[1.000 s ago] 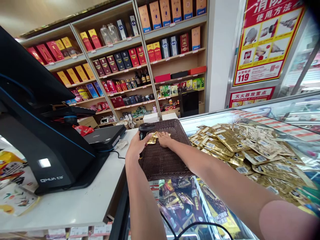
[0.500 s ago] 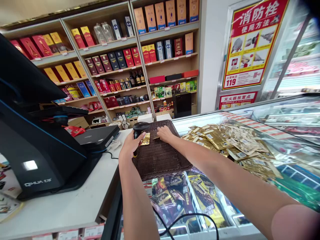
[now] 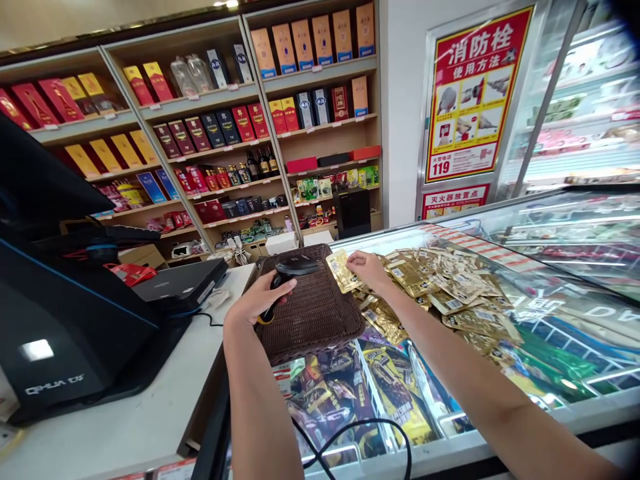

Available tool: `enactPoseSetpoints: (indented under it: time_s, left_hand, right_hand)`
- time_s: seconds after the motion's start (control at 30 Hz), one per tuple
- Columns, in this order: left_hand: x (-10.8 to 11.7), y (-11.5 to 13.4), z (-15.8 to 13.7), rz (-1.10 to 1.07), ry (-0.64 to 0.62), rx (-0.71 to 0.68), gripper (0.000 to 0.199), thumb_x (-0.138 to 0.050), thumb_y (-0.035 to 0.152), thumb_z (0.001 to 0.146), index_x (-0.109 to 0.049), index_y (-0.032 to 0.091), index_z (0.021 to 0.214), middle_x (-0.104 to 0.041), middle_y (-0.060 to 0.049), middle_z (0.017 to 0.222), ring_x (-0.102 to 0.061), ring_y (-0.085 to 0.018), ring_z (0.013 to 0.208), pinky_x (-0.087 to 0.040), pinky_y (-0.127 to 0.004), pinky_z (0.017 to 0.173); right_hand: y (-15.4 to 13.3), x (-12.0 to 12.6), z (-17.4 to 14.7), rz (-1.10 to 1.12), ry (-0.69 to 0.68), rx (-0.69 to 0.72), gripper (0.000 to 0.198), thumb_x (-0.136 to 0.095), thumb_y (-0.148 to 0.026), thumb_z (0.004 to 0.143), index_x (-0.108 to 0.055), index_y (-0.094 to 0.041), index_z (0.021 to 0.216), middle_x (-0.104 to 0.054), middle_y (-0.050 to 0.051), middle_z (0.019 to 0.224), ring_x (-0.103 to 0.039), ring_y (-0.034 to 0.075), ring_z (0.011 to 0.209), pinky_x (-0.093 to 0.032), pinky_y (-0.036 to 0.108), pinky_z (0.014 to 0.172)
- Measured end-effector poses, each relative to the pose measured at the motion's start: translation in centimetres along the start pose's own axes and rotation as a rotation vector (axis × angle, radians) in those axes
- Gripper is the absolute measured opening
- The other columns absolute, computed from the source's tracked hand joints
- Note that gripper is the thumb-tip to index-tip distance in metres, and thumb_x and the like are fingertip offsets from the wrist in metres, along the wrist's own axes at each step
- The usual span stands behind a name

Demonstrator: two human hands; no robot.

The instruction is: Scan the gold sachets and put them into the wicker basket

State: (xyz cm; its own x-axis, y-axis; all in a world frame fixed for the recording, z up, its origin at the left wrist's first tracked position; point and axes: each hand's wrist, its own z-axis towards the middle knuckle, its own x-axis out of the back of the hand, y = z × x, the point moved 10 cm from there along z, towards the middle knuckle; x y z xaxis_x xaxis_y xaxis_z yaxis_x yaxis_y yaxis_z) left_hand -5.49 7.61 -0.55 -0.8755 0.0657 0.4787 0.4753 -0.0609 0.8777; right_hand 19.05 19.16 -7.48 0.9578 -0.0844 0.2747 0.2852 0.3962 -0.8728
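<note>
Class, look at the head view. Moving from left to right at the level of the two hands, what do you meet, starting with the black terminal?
Black terminal → flat black device → left hand → black scanner → gold packet → right hand → pile of gold packets.

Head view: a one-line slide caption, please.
Left hand holds a scanner over a basket; right hand pinches a gold packet near a pile of packets.
</note>
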Motion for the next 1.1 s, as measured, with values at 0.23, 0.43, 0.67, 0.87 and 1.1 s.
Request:
enactPoseSetpoints:
  time_s: [0.23, 0.43, 0.67, 0.87, 1.1]
  left_hand:
    - [-1.9, 0.7, 0.7, 0.080, -0.035, 0.011, 0.044, -0.078, 0.055, 0.065, -0.070, 0.022, 0.092, -0.067, -0.005, 0.083, -0.058, -0.019, 0.070, -0.047, -0.026, 0.064]
    - [-1.6, 0.9, 0.5, 0.156, -0.029, 0.004, 0.045, -0.077, 0.056, 0.066, -0.069, 0.024, 0.096, -0.062, -0.001, 0.071, -0.058, -0.021, 0.070, -0.041, -0.025, 0.061]
    - [-2.4, 1.5, 0.4, 0.174, -0.053, 0.016, 0.043, -0.076, 0.056, 0.066, -0.068, 0.025, 0.095, -0.061, -0.001, 0.072, -0.057, -0.021, 0.070, -0.039, -0.025, 0.060]
    - [-2.8, 1.4, 0.8, 0.182, -0.080, 0.007, 0.041, -0.075, 0.056, 0.069, -0.067, 0.024, 0.093, -0.061, -0.001, 0.072, -0.056, -0.020, 0.069, -0.039, -0.025, 0.061]
    - [-2.7, 1.3, 0.9, 0.238, -0.070, -0.002, 0.041, -0.072, 0.058, 0.072, -0.066, 0.024, 0.093, -0.060, 0.000, 0.073, -0.056, -0.020, 0.072, -0.040, -0.025, 0.063]
  right_hand:
    - [-0.2, 1.7, 0.0, 0.027, -0.061, -0.122, 0.021, -0.058, -0.028, 0.077, -0.055, -0.024, 0.098, -0.058, -0.007, 0.063, -0.045, 0.011, 0.048, -0.031, 0.021, 0.047]
    - [-0.3, 2.6, -0.2, -0.003, -0.026, -0.168, 0.022, -0.060, -0.029, 0.077, -0.058, -0.024, 0.099, -0.064, -0.002, 0.070, -0.054, 0.014, 0.057, -0.037, 0.021, 0.053]
    - [0.2, 2.2, -0.2, 0.114, -0.036, -0.226, 0.022, -0.060, -0.026, 0.076, -0.058, -0.024, 0.098, -0.064, -0.003, 0.069, -0.054, 0.013, 0.056, -0.034, 0.020, 0.048]
    - [0.4, 2.7, -0.1, 0.079, -0.016, -0.228, 0.020, -0.058, -0.024, 0.078, -0.059, -0.023, 0.098, -0.063, -0.003, 0.069, -0.055, 0.013, 0.056, -0.035, 0.020, 0.049]
    - [0.7, 3.4, 0.4, 0.002, 0.011, -0.227, 0.016, -0.059, -0.025, 0.080, -0.060, -0.024, 0.097, -0.068, -0.001, 0.073, -0.061, 0.015, 0.060, -0.041, 0.022, 0.055]
